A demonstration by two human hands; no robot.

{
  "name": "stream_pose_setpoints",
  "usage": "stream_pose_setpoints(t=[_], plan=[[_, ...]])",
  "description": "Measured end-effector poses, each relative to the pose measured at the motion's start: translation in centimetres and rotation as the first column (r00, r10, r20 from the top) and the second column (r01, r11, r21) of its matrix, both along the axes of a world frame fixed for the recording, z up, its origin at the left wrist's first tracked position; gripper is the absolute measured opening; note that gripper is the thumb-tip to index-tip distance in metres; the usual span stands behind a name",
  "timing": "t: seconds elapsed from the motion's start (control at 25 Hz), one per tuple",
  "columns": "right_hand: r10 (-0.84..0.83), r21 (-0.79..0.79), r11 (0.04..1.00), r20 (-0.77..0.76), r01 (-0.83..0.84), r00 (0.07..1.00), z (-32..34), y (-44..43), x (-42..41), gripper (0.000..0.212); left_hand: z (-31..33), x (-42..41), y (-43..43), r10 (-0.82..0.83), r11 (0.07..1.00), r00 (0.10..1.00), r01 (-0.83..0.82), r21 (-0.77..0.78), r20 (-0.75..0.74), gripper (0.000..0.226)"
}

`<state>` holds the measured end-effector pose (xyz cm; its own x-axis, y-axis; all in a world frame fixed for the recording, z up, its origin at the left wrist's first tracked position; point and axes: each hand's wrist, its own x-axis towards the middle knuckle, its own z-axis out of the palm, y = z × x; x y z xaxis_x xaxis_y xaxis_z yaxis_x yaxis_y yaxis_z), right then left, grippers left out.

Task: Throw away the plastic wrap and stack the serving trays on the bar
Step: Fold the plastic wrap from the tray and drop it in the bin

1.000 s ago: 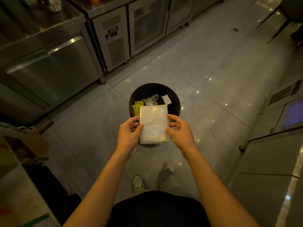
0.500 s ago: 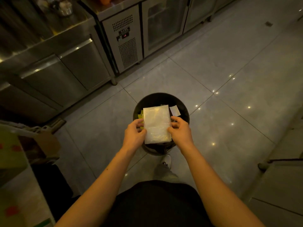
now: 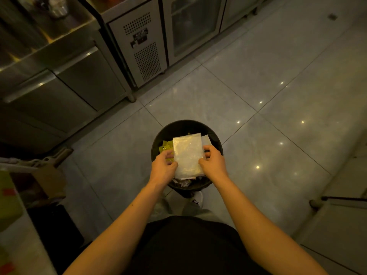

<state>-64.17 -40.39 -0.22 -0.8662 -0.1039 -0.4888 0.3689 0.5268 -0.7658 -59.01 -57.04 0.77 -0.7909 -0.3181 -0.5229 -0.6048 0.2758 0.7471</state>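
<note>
A flat, folded piece of clear plastic wrap (image 3: 188, 154) hangs over the open mouth of a round black trash bin (image 3: 158, 138) on the floor. My left hand (image 3: 163, 168) pinches its left edge and my right hand (image 3: 213, 162) pinches its right edge. Yellow wrappers and white paper scraps lie inside the bin beneath the wrap. No serving trays are in view.
Stainless steel cabinets (image 3: 65, 82) and a glass-door fridge unit (image 3: 188, 26) line the far left side. A cardboard box (image 3: 47, 175) sits at the left. More steel cabinetry (image 3: 341, 215) stands at the right. Grey floor tiles (image 3: 278, 66) stretch ahead.
Both hands have carried the plastic wrap forward and lower, from in front of the bin to right over its opening. The grip on both edges is unchanged.
</note>
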Motion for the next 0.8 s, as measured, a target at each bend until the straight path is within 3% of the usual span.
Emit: stream_pose_setpoints(t=[0.4,0.56,0.8], plan=[[-0.114,0.067,0.991,0.019,0.112,0.993,-0.5,-3.3,-2.1,0.055,-1.1,-4.2,-3.4,-0.133,0.991,0.991,0.132,0.023,0.022,0.056],[-0.148,0.148,0.979,0.043,0.140,0.988,-0.9,-3.9,-2.0,0.060,-1.7,-4.5,-5.1,-0.205,0.979,0.979,0.205,0.026,0.013,0.048],[-0.265,0.102,0.959,-0.001,0.264,0.964,-0.5,-5.0,-1.7,0.052,-1.6,-5.1,-7.0,-0.259,0.966,0.963,0.259,-0.003,-0.070,0.037]])
